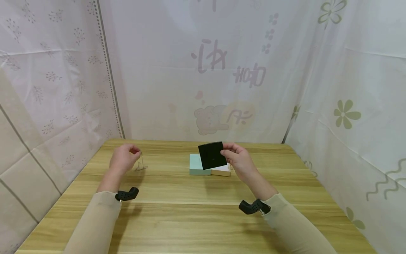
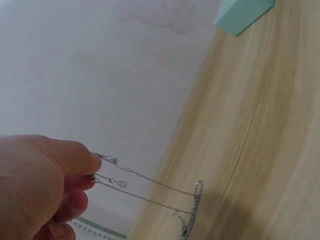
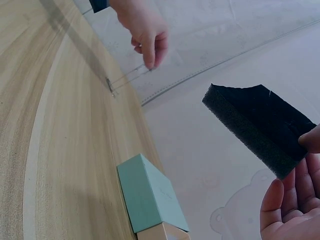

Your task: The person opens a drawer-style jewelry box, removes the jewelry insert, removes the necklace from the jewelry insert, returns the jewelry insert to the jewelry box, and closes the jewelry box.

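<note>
Between thumb and fingertips my left hand pinches a thin silver chain necklace. Its strands hang down, and the lower end gathers in a small heap on the wooden table. My right hand grips one edge of a black foam pad, raised above the boxes. In the right wrist view the pad's spongy side shows under a smooth black face. Below it on the table stands a mint-green box, with a peach-coloured box part reaching out from its right side.
The wood-grain table carries all of this. Patterned white curtains hang behind it and on both sides. A black wrist mount sits at the left sleeve cuff, another mount at the right.
</note>
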Demonstrator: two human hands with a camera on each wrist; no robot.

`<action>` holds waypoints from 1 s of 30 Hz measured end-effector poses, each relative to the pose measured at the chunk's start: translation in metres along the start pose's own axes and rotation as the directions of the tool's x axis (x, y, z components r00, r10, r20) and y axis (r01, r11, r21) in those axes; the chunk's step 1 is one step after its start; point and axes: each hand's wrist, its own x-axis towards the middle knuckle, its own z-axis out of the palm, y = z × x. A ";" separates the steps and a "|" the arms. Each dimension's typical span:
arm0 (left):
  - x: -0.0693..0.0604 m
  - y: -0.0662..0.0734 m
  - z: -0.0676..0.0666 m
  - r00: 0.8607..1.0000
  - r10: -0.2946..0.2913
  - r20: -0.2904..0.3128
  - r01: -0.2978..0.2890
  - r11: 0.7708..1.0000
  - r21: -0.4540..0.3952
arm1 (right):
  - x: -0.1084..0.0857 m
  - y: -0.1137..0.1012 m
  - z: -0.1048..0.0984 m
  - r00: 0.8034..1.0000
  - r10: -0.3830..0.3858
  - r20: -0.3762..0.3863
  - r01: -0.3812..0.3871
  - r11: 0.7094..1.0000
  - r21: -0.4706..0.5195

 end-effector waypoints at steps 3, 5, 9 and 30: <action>0.000 -0.004 0.002 0.998 -0.011 0.054 0.012 1.000 -0.007 | 0.000 0.000 0.000 1.000 0.004 -0.001 -0.004 1.000 0.001; 0.000 -0.007 0.003 0.996 -0.014 0.083 0.015 1.000 -0.011 | 0.000 0.000 0.000 1.000 0.004 -0.002 -0.004 1.000 -0.001; -0.001 -0.011 0.007 0.993 -0.009 0.118 0.011 1.000 -0.009 | -0.001 0.001 -0.001 1.000 0.004 0.005 -0.004 1.000 -0.009; -0.005 -0.025 0.018 0.979 -0.034 0.199 0.029 0.999 0.027 | -0.002 0.000 -0.001 1.000 0.013 0.011 -0.013 1.000 0.007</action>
